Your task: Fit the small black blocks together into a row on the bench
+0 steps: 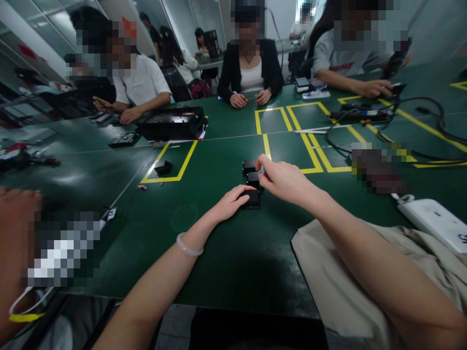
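Observation:
Several small black blocks stand in a short column on the green table (204,199). My left hand (233,201) rests its fingers on the nearest block (251,200), fingers extended and thumb a little apart. At the middle block (253,180), my right hand (279,177) has its thumb and index finger curled close at the right side. Whether something lies between those fingertips is too small to tell. The farthest block (249,167) sits just left of my right index finger.
Yellow tape (312,153) marks rectangles beyond my hands. A black tray (171,122) and a small black part (163,167) are left. Cables (419,154), a white power bank (434,221) and beige cloth (328,257) are right. People sit around the table.

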Tool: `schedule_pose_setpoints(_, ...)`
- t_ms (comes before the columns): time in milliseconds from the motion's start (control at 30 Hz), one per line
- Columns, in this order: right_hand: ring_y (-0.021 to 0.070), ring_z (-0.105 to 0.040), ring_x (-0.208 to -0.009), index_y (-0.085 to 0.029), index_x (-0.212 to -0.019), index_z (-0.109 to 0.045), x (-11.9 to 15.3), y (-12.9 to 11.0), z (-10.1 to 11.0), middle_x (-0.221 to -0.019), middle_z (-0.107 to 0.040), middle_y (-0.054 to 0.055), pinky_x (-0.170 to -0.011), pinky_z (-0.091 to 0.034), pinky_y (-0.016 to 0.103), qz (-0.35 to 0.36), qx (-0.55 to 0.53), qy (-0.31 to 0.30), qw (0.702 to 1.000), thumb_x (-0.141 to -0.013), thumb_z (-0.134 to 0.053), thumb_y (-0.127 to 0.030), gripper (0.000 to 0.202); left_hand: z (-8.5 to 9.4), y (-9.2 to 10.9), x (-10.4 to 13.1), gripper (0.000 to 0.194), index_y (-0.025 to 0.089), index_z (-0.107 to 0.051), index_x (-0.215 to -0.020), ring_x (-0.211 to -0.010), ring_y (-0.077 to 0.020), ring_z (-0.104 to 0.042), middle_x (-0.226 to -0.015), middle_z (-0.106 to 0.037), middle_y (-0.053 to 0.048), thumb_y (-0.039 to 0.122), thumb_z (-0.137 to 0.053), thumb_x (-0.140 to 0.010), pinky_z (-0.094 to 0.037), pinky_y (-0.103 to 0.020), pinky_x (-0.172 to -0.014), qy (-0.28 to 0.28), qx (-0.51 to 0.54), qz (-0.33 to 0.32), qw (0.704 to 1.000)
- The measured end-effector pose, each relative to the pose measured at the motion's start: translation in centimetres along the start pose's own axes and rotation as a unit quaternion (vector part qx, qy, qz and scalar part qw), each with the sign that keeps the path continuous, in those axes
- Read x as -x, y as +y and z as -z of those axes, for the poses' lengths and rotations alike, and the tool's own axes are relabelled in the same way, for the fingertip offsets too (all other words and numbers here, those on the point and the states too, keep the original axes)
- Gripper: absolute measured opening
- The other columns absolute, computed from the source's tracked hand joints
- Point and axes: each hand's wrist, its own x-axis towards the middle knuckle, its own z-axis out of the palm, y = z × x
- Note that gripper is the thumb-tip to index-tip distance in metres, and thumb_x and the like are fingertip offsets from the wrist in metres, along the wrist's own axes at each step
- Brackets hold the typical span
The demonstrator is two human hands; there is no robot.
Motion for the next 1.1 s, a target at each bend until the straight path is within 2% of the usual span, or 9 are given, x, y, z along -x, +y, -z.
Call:
schedule_pose_setpoints(133,0.0200,-0.062,-0.070,-0.022,-0.103,-0.053,-0.07,-0.10,0.01,-0.082,-0.069,0.005,-0.052,-0.022,0.027,-0.008,0.032,-0.012,0.999,-0.096,-0.033,-0.039,0.027,0.00,-0.05,-0.02,0.036,0.020,-0.054,-0.125,-0.116,-0.0245,-0.053,-0.123,-0.058,-0.008,0.037,-0.041,-0.096,-0.038,-0.038,-0.103,0.002,-0.003,0.003,1.000)
schedule_pose_setpoints(333,0.0195,-0.063,-0.077,-0.022,-0.117,-0.046,0.04,0.02,-0.18,-0.097,-0.070,0.006,-0.054,-0.024,0.027,0.006,0.019,0.011,1.000,-0.094,-0.035,-0.030,0.027,0.01,-0.03,-0.01,0.036,0.021,-0.055,-0.125,-0.115,-0.0241,-0.053,-0.123,-0.059,-0.007,0.037,-0.041,-0.096,-0.038,-0.038,-0.103,0.002,-0.005,0.005,1.000)
schedule_pose_setpoints(500,0.0193,-0.062,-0.071,-0.022,-0.100,-0.055,-0.13,-0.16,-0.10,-0.082,-0.069,0.005,-0.052,-0.023,0.027,0.005,0.047,-0.001,0.999,-0.096,-0.034,-0.043,0.030,0.00,-0.06,0.00,0.037,0.020,-0.054,-0.125,-0.116,-0.0242,-0.053,-0.124,-0.058,-0.007,0.038,-0.040,-0.096,-0.038,-0.037,-0.103,0.001,-0.002,-0.005,1.000)
schedule_pose_setpoints(567,0.0200,-0.063,-0.071,-0.022,-0.099,-0.056,-0.19,-0.20,-0.13,-0.080,-0.069,0.005,-0.052,-0.022,0.028,0.001,0.064,-0.002,0.998,-0.096,-0.034,-0.041,0.030,-0.01,-0.02,-0.01,0.037,0.020,-0.054,-0.125,-0.116,-0.0245,-0.053,-0.123,-0.058,-0.008,0.037,-0.040,-0.096,-0.038,-0.038,-0.102,0.001,-0.003,-0.003,1.000)
schedule_pose_setpoints(733,0.0191,-0.062,-0.070,-0.020,-0.114,-0.048,-0.05,-0.25,-0.20,-0.085,-0.069,0.005,-0.050,-0.022,0.027,0.001,0.029,0.016,0.999,-0.095,-0.033,-0.031,0.026,-0.01,0.06,0.00,0.036,0.021,-0.054,-0.125,-0.116,-0.0247,-0.053,-0.123,-0.058,-0.007,0.037,-0.041,-0.096,-0.038,-0.038,-0.102,0.004,-0.004,0.001,1.000)
schedule_pose_setpoints(967,0.0193,-0.062,-0.070,-0.022,-0.096,-0.055,-0.15,-0.24,-0.09,-0.080,-0.069,0.005,-0.051,-0.021,0.027,-0.003,0.052,0.007,0.999,-0.096,-0.034,-0.042,0.029,0.04,0.03,0.06,0.037,0.021,-0.054,-0.126,-0.115,-0.0246,-0.053,-0.123,-0.058,-0.008,0.039,-0.040,-0.097,-0.039,-0.037,-0.102,0.000,-0.005,0.001,1.000)
schedule_pose_setpoints(1100,0.0184,-0.061,-0.069,-0.021,-0.110,-0.051,-0.10,-0.15,-0.09,-0.085,-0.069,0.005,-0.052,-0.021,0.027,-0.003,0.045,0.007,0.999,-0.095,-0.035,-0.031,0.024,-0.01,0.00,0.02,0.036,0.020,-0.054,-0.125,-0.116,-0.0242,-0.053,-0.123,-0.058,-0.008,0.037,-0.041,-0.096,-0.038,-0.037,-0.102,0.004,-0.006,0.000,1.000)
